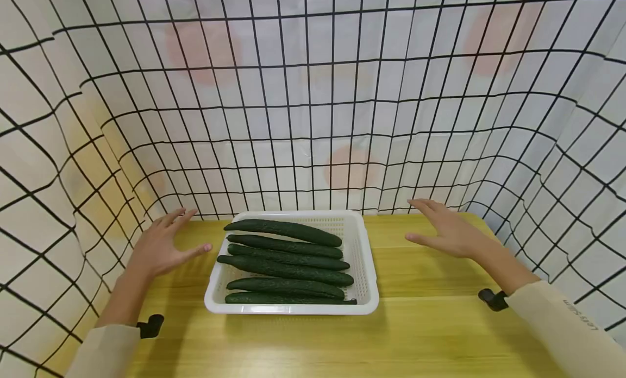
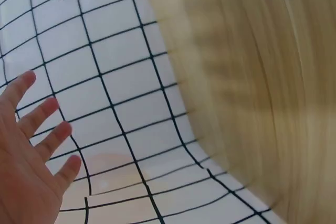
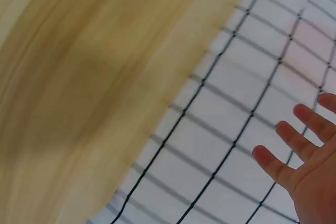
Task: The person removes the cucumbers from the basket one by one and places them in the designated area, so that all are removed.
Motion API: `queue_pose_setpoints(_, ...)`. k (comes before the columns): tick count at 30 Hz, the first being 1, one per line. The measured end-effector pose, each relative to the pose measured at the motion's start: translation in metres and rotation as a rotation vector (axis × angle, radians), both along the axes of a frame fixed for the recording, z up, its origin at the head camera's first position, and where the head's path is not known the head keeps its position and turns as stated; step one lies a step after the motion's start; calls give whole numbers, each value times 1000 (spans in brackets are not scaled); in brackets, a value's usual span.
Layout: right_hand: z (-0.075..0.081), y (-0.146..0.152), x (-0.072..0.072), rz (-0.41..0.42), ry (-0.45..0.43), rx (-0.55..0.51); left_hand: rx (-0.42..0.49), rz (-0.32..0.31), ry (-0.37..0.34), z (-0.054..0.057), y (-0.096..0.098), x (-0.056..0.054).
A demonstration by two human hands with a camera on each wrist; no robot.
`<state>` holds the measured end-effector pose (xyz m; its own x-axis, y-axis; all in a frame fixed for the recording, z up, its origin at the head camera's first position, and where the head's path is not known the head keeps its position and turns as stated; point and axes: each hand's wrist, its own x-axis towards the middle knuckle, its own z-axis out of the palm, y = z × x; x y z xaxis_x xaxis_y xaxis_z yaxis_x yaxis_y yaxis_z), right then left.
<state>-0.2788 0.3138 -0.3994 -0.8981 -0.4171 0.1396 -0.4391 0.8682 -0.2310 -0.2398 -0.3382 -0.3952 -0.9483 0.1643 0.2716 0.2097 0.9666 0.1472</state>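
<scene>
Head view: spread hands (image 1: 157, 249) (image 1: 451, 231) clear of basket (image 1: 293, 309)

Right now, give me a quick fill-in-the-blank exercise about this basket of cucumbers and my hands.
The basket's colour is ____.
The number of cucumbers in it is ____.
Comparing your left hand and right hand, the one nearer the basket is the ____ one.
Missing words: white; six; left.

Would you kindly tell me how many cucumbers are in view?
6 cucumbers, all in the white basket: four lie toward its far side, and two lie close together along its near rim. None appears hidden.
</scene>
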Motion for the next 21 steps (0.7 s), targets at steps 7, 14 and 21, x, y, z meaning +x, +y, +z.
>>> queue_pose_setpoints(7,10,-42,-2,30,-29,-79,229,-56,-17,-9,10,8)
queue_pose_setpoints(14,19,-86,-7,110,-13,-177,417,-204,-62,-25,26,15)
queue_pose_setpoints(21,30,-125,-9,174,-22,-230,465,-232,-146,-37,36,20)
